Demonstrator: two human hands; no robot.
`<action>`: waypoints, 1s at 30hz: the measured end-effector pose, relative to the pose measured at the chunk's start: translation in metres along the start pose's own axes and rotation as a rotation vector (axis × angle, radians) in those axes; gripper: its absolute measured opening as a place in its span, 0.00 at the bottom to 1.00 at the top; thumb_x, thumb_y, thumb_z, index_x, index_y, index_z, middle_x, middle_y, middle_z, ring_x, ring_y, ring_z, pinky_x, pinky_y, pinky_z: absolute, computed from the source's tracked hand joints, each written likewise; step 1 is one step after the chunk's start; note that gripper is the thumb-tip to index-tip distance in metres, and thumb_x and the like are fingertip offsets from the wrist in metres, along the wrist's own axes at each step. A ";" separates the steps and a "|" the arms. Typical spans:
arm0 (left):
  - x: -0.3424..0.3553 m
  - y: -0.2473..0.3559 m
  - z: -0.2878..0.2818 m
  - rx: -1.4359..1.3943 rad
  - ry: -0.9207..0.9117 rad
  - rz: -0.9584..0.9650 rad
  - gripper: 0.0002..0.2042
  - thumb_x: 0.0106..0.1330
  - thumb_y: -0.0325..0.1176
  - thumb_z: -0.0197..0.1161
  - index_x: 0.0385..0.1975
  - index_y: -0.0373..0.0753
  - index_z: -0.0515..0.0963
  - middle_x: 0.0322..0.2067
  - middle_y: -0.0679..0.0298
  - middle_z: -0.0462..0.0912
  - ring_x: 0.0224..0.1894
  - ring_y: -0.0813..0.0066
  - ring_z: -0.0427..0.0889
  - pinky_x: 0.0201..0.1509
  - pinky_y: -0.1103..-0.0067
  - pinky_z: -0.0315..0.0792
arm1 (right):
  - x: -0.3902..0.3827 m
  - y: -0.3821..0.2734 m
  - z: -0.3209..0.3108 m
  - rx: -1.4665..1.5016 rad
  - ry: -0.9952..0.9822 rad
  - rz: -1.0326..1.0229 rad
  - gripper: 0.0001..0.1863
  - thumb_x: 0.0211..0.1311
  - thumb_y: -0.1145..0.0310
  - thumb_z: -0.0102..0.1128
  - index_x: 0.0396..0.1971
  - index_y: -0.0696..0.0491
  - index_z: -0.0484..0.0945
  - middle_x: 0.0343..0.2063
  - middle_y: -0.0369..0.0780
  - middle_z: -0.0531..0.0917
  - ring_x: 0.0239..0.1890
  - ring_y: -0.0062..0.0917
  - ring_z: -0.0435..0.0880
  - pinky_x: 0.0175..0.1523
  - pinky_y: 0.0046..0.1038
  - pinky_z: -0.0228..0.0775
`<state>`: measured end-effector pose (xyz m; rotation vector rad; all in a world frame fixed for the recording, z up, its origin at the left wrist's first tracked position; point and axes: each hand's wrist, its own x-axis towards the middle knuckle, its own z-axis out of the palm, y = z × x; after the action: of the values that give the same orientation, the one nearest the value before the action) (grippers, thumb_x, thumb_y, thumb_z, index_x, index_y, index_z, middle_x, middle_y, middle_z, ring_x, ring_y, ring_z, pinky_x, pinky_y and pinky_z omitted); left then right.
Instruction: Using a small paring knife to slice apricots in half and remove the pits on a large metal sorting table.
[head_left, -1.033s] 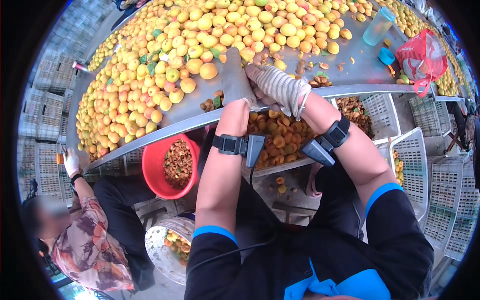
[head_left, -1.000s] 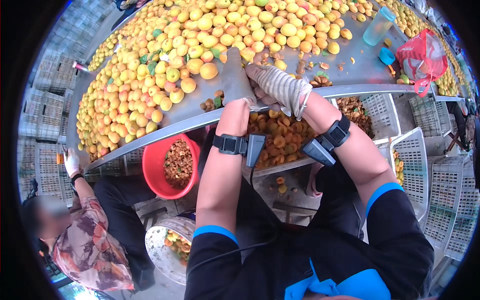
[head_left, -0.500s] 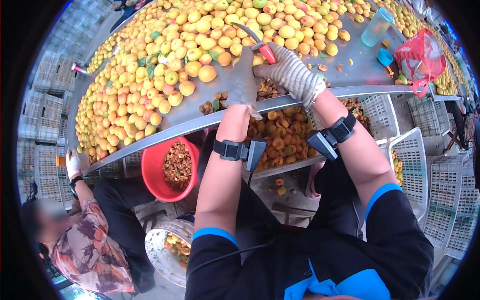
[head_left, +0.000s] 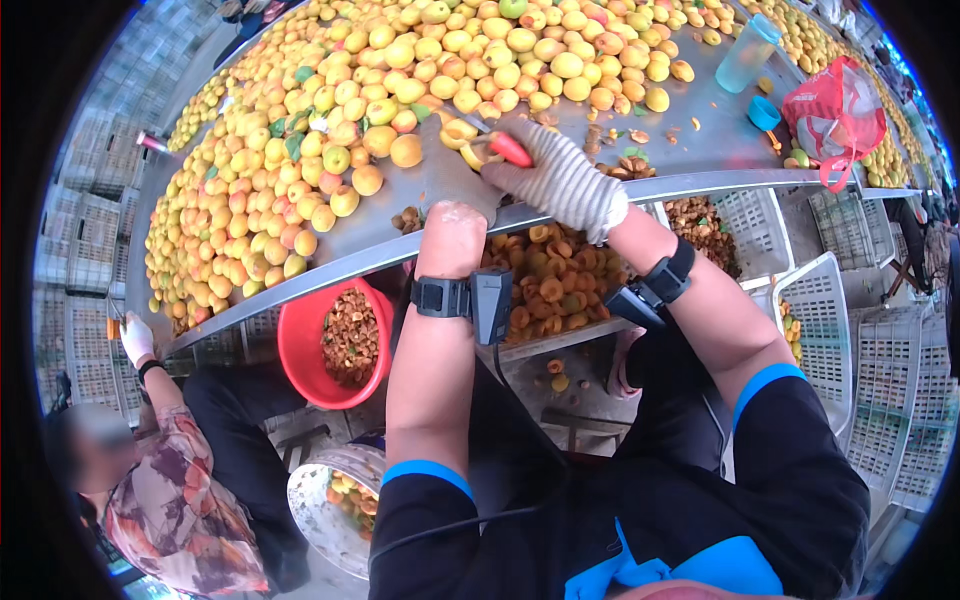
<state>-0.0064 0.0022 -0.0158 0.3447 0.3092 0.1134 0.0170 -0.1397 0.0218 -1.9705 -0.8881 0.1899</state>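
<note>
My left hand [head_left: 452, 172], in a grey glove, is closed round an apricot [head_left: 458, 132] at the table's near edge. The fruit is split, and its orange-yellow cut flesh shows between my hands. In a striped glove, my right hand [head_left: 562, 178] grips a knife with a red handle [head_left: 510, 150]. Its blade points left against the apricot and is mostly hidden. A large heap of whole yellow-orange apricots [head_left: 330, 110] covers the metal table beyond and left of my hands. Brown pits and scraps [head_left: 625, 168] lie by my right hand.
Below the edge stands a crate of apricot halves [head_left: 550, 285]. A red basin [head_left: 290, 350] of pits, a white bucket [head_left: 310, 510] and a white crate [head_left: 835, 320] surround my legs. A bottle [head_left: 748, 55], blue cup [head_left: 764, 113] and red bag [head_left: 835, 115] sit right. A co-worker [head_left: 180, 490] sits left.
The knife has swung down from pointing up over the heap to the apricot. My left hand has moved left and the apricot now shows split open.
</note>
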 end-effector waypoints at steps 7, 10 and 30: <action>0.004 -0.003 0.012 -0.102 0.108 0.098 0.24 0.68 0.52 0.53 0.48 0.34 0.70 0.43 0.58 0.76 0.42 0.58 0.78 0.42 0.69 0.80 | 0.023 -0.001 -0.017 0.934 0.290 0.116 0.13 0.66 0.59 0.60 0.38 0.52 0.72 0.18 0.34 0.75 0.19 0.20 0.75 0.25 0.22 0.68; 0.000 -0.008 0.022 0.030 0.139 0.196 0.24 0.69 0.52 0.51 0.48 0.34 0.70 0.43 0.57 0.76 0.43 0.59 0.79 0.44 0.67 0.81 | 0.038 0.002 -0.021 1.049 0.334 0.060 0.12 0.65 0.60 0.61 0.35 0.52 0.73 0.19 0.34 0.75 0.23 0.20 0.75 0.34 0.26 0.72; 0.010 -0.021 0.017 0.157 0.201 0.077 0.20 0.66 0.52 0.51 0.47 0.42 0.70 0.40 0.63 0.77 0.40 0.68 0.77 0.40 0.68 0.74 | 0.046 0.001 0.011 1.105 0.096 0.069 0.18 0.64 0.59 0.61 0.18 0.47 0.67 0.11 0.29 0.63 0.15 0.20 0.64 0.26 0.24 0.61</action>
<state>0.0097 -0.0215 -0.0111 0.5021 0.5054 0.2008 0.0457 -0.1022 0.0251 -0.9601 -0.4652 0.4964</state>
